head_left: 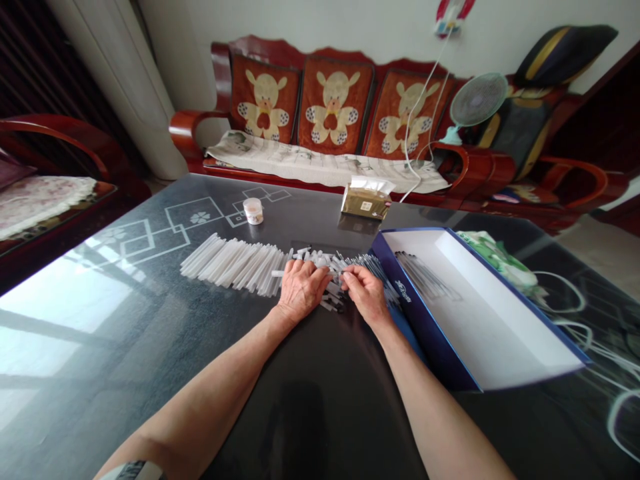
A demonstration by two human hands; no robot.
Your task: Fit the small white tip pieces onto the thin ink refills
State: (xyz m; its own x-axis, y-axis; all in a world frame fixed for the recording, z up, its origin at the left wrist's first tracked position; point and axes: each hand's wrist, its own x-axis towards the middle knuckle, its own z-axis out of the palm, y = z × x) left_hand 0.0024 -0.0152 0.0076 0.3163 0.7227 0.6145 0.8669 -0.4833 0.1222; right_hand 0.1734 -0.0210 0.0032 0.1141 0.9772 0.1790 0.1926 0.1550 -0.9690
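My left hand (pixel 299 288) rests knuckles up on a dark glossy table (pixel 150 347), fingers curled round a clear plastic tube whose end sticks out to the left. My right hand (pixel 367 292) is beside it, fingers pinched on small thin parts at the pile. A row of clear tubes (pixel 230 262) lies to the left of my hands. A heap of small clear caps and thin refills (pixel 330 267) lies just beyond my fingers.
A blue box with a white inside (pixel 500 333) lies open at the right, with a few thin refills in it. A tissue pack (pixel 366 199) and a small round jar (pixel 253 211) stand farther back. A green packet (pixel 495 257) lies beyond the box. A red wooden sofa (pixel 330 127) stands behind the table.
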